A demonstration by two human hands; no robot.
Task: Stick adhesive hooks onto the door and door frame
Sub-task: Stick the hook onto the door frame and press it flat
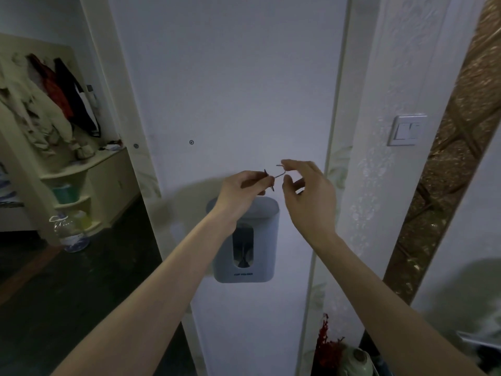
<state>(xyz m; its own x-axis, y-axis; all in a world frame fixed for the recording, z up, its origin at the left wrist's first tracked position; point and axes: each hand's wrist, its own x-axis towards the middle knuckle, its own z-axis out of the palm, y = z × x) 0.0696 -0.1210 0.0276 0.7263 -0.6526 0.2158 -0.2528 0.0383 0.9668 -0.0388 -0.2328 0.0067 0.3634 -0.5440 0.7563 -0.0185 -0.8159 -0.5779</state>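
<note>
Both hands are raised in front of a white panel (233,90) just above a grey cup holder. My left hand (241,189) pinches a small adhesive hook (271,180) by its thin pad, seen edge on. The hook's bent metal wire (282,170) sticks out to the right, and the fingertips of my right hand (306,191) pinch its upper end. Two small round hooks are stuck on at the same height: one on the panel (191,142), one on the white frame strip (136,146) to its left.
A grey cup holder (246,240) is mounted on the panel under my hands. A light switch (406,130) sits on the wall at right. Left, through the opening, are hanging coats (48,104), shelves and a water bottle (70,232). A vase with red twigs (341,351) stands below right.
</note>
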